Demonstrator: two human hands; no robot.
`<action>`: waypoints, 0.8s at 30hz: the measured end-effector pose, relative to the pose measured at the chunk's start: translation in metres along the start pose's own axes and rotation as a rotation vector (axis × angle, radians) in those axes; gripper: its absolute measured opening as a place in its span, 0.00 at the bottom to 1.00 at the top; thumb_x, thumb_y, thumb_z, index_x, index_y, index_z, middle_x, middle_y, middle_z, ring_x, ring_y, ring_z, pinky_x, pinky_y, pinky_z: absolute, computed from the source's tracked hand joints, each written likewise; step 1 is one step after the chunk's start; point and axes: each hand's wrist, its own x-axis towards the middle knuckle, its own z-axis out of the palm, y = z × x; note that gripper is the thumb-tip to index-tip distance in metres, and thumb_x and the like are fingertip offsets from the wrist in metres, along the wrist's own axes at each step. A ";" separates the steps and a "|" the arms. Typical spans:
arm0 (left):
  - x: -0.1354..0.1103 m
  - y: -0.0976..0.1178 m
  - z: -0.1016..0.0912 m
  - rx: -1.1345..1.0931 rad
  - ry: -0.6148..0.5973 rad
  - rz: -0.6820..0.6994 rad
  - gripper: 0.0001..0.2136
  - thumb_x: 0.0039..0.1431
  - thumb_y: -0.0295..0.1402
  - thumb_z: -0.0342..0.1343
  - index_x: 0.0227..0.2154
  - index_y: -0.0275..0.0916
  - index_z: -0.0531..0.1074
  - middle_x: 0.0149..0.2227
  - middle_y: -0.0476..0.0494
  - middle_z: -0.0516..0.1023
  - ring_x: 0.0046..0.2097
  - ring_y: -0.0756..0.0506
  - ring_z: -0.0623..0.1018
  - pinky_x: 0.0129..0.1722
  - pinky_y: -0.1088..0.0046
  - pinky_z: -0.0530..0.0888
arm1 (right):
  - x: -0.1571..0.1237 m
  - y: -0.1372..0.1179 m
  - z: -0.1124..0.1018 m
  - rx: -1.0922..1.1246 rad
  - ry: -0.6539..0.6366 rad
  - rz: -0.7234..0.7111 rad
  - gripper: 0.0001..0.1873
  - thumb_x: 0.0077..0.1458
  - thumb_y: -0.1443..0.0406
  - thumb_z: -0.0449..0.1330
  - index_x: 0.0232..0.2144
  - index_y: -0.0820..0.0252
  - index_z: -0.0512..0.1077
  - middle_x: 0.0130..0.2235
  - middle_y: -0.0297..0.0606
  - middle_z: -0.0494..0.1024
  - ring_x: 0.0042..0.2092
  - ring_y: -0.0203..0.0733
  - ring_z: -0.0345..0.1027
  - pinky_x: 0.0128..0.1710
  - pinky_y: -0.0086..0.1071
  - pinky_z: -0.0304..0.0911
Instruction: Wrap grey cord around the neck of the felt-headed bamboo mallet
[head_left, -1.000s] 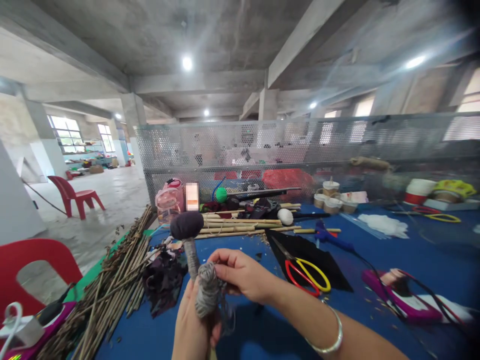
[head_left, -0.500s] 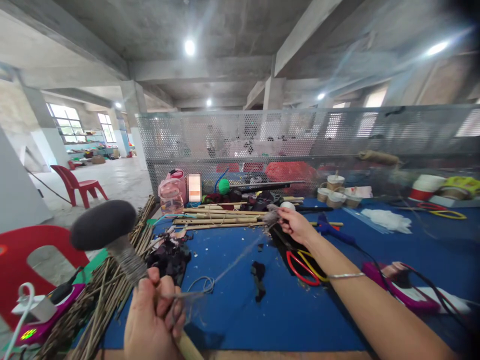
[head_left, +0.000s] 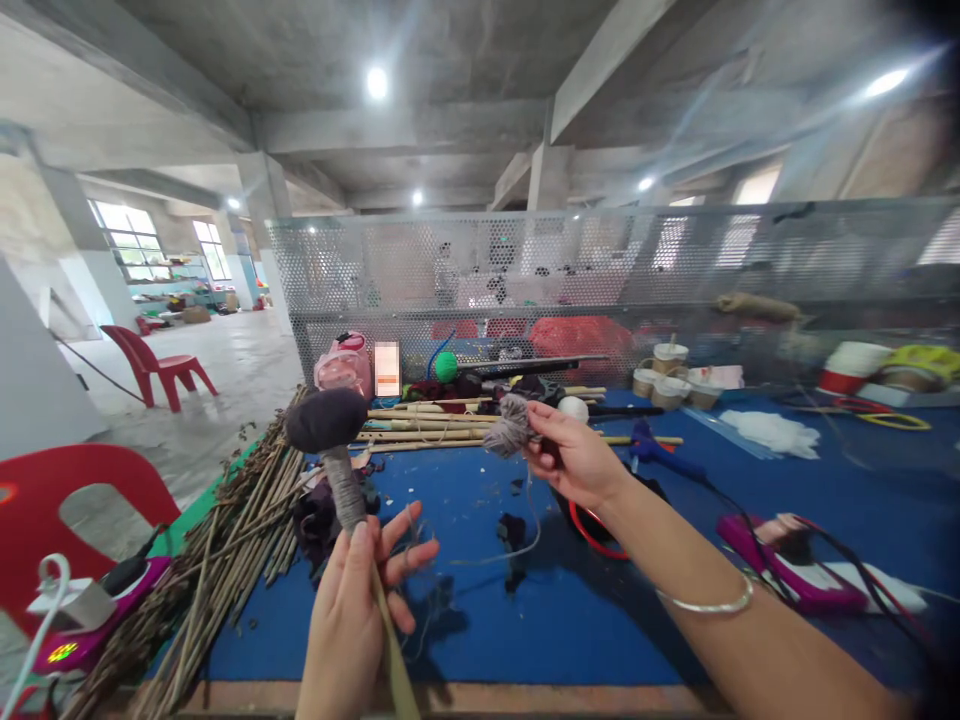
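My left hand (head_left: 367, 590) grips a thin stick (head_left: 388, 640) between thumb and palm, while some of its fingers are stretched out. Atop the stick sits a dark padded, mallet-like head (head_left: 327, 420); grey yarn (head_left: 343, 488) is wound round the neck below it. Loose strands trail about the left fingertips. My right hand (head_left: 574, 450) pinches a small ball of grey yarn (head_left: 508, 427) above the table. A strand (head_left: 525, 545) hangs from the ball and curves leftward. Beneath it lies a black scrap (head_left: 512, 545). Red-handled scissors (head_left: 592, 535) are partly hidden by my right forearm.
Bundled dry sticks (head_left: 232, 540) line the table's left edge. Bamboo rods (head_left: 427, 430) lie across the back, before a perforated metal screen (head_left: 465, 270). A blue glue gun (head_left: 664, 455) and a purple power strip (head_left: 787, 570) are on the right. A red chair (head_left: 90, 480) stands at left.
The padded head has swung right and become more upright. My left fingers have spread. My right hand has come slightly left and nearer with the yarn ball; the taut strand now hangs slack.
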 end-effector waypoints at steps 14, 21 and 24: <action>0.001 -0.020 0.021 -0.153 0.001 -0.076 0.15 0.51 0.46 0.51 0.31 0.39 0.61 0.20 0.56 0.64 0.14 0.58 0.61 0.08 0.86 0.56 | -0.006 0.050 0.047 -0.050 -0.189 0.018 0.15 0.45 0.59 0.61 0.34 0.58 0.64 0.23 0.30 0.69 0.16 0.25 0.52 0.12 0.21 0.37; 0.002 -0.002 0.006 -0.274 0.116 0.027 0.13 0.51 0.44 0.53 0.29 0.41 0.60 0.19 0.59 0.53 0.15 0.58 0.54 0.08 0.87 0.53 | -0.007 0.033 -0.007 0.001 -0.342 0.072 0.18 0.38 0.57 0.66 0.28 0.61 0.65 0.21 0.28 0.65 0.16 0.24 0.48 0.15 0.22 0.40; -0.001 0.005 0.001 -0.321 0.161 0.090 0.12 0.51 0.43 0.53 0.29 0.41 0.59 0.19 0.58 0.53 0.15 0.58 0.54 0.08 0.87 0.54 | -0.002 0.025 -0.028 -0.165 -0.302 0.059 0.16 0.39 0.59 0.66 0.27 0.61 0.66 0.21 0.29 0.66 0.18 0.26 0.51 0.16 0.22 0.40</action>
